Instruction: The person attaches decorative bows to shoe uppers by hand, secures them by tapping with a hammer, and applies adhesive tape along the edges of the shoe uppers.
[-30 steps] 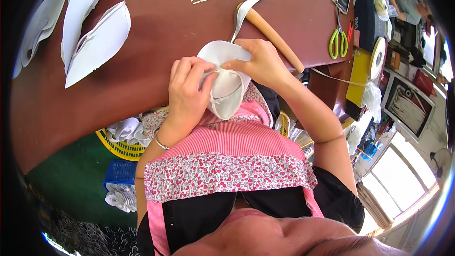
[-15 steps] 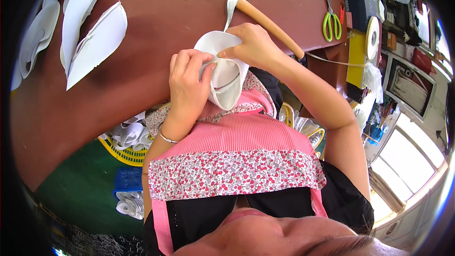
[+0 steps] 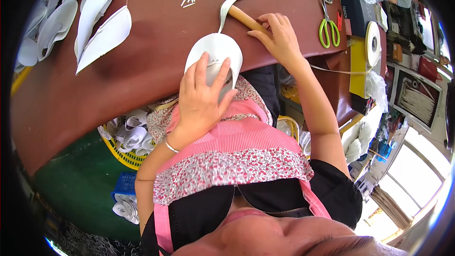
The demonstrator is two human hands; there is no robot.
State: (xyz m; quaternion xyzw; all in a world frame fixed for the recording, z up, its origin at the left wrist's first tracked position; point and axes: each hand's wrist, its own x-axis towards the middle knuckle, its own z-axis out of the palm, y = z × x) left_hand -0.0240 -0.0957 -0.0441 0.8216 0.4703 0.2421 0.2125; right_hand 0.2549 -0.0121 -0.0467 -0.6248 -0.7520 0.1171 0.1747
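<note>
Left hand (image 3: 204, 96) grips white shoe upper (image 3: 213, 54).
Right hand (image 3: 279, 38) curls loosely onto the hammer (image 3: 237, 12) handle beyond it.

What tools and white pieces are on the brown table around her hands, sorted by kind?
White shoe upper under left hand: 1
Wooden-handled hammer at right hand: 1
Green-handled scissors: 1
Loose white curved pieces, upper left: about 5
Total: about 8
</note>
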